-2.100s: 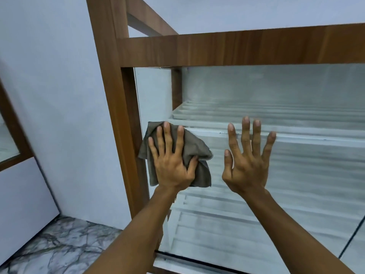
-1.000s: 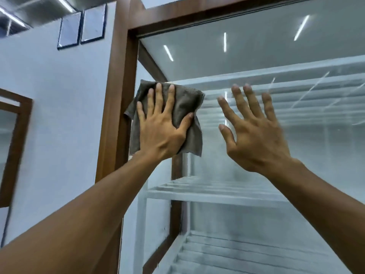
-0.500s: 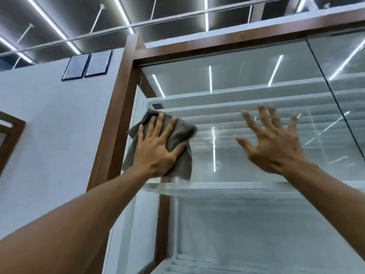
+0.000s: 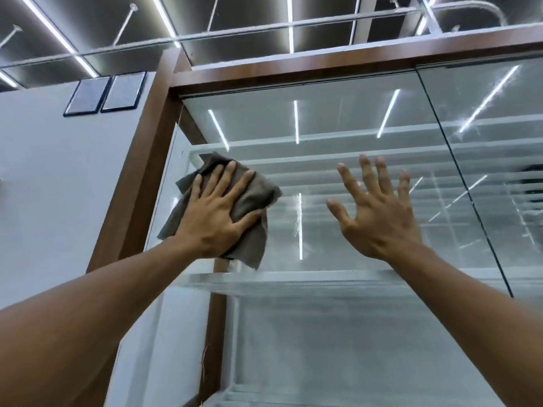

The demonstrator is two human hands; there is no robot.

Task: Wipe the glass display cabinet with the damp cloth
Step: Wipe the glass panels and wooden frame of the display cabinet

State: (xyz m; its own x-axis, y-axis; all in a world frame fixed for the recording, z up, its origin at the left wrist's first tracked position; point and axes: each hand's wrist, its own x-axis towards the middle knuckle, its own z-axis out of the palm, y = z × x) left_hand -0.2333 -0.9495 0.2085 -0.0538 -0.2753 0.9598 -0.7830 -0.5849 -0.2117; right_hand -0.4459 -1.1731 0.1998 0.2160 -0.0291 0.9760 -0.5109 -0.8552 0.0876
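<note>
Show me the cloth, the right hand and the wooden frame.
cloth (image 4: 263, 190), head view, right part beside the fingers.
right hand (image 4: 382, 224), head view, back of hand.
wooden frame (image 4: 141, 171), head view, left post.

head cam | faces steeply upward | close to cabinet glass (image 4: 352, 118) | ceiling lights (image 4: 289, 22) overhead

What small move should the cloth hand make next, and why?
Probably slide the cloth up toward the wooden top rail: the left hand presses it flat on the glass with a band of glass above it, while the right hand is spread open.
</note>
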